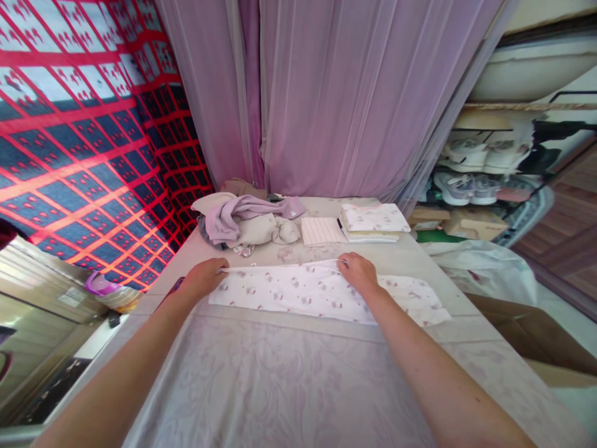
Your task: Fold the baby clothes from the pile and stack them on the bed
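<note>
Behind the printed cloth [321, 292] lie crumpled clothes [247, 221] and folded stacks [373, 222].

Bare tablecloth [289, 373] in front; clothes heap [247, 223] and folded stack [373, 223] along the far edge.

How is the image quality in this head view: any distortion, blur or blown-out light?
Head view: wide-angle bending stretches the forearms and the table edges; soft, even daylight, no hard shadows; the shoe rack at right is smeared and overbright; the printed cloth under the left hand and right hand is fairly sharp.
</note>
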{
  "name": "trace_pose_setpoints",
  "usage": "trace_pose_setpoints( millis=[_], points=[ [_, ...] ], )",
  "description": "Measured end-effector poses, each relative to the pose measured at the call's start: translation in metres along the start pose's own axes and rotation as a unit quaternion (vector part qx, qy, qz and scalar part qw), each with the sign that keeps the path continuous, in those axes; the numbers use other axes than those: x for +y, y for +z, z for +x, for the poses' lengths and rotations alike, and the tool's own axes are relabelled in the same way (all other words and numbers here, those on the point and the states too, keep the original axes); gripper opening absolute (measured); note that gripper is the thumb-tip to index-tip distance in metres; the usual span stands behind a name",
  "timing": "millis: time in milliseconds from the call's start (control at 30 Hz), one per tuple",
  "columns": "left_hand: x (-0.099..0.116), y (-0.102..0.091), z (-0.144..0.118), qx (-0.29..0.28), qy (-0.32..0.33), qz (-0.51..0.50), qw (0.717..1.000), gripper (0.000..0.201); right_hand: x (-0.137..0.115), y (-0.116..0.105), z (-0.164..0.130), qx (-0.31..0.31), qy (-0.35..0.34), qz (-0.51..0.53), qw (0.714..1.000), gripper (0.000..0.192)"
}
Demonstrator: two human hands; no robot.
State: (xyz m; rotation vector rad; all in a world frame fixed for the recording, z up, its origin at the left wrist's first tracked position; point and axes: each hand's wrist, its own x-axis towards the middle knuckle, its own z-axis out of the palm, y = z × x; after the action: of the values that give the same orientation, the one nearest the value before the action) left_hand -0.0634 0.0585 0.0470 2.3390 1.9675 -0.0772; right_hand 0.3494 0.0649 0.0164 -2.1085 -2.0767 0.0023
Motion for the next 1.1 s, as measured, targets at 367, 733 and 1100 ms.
trace_pose_setpoints(
  millis=[367, 733, 1100],
  points=[
    [0.023, 0.016, 0.001, 0.078, -0.043, 0.018, 0.996, 0.047, 0.004, 0.001, -0.009, 0.084, -0.015, 0.111, 0.990, 0.027],
    [0.057, 0.068, -0.044, 0.063, 0.134, -0.082, 0.986, 0.050, 0.006, 0.016, -0.113, 0.034, -0.246, 0.238, 0.939, 0.015],
    [0.074, 0.051, -0.040, 0.024, -0.050, -0.034, 0.998, 0.054, 0.012, 0.024, -0.115, 0.099, -0.228, 0.223, 0.943, 0.015]
  ],
)
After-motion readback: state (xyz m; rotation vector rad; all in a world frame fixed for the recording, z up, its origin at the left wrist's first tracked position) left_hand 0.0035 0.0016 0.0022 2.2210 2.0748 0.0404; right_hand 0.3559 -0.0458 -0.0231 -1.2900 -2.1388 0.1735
